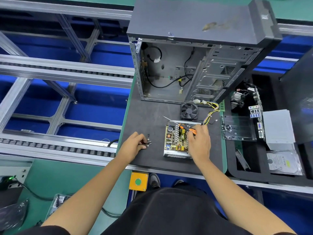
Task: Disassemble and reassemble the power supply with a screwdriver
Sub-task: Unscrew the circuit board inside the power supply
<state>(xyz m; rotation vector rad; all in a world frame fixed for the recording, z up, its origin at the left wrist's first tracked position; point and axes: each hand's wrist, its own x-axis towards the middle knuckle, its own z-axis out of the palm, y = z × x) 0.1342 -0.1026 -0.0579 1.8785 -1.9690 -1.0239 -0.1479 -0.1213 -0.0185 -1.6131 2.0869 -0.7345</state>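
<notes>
The power supply point(176, 141) lies open on the dark mat point(152, 112), its circuit board with coils and capacitors exposed. My right hand point(199, 143) rests on its right side and grips an orange-and-black screwdriver point(187, 128), whose shaft points up and left past the supply's far edge. My left hand point(133, 143) sits on the mat to the left, fingertips pinched at a small cluster of loose screws point(148, 142). The supply's black fan point(189, 111) lies just beyond it, with yellow and black wires point(210, 114) trailing to the right.
An empty computer case point(194, 65) stands open behind the mat. A black tray point(264, 133) on the right holds a motherboard, a grey box, a hard drive and a clear bag of screws. A roller conveyor point(59, 146) runs on the left. A yellow button box point(138, 181) hangs below the bench edge.
</notes>
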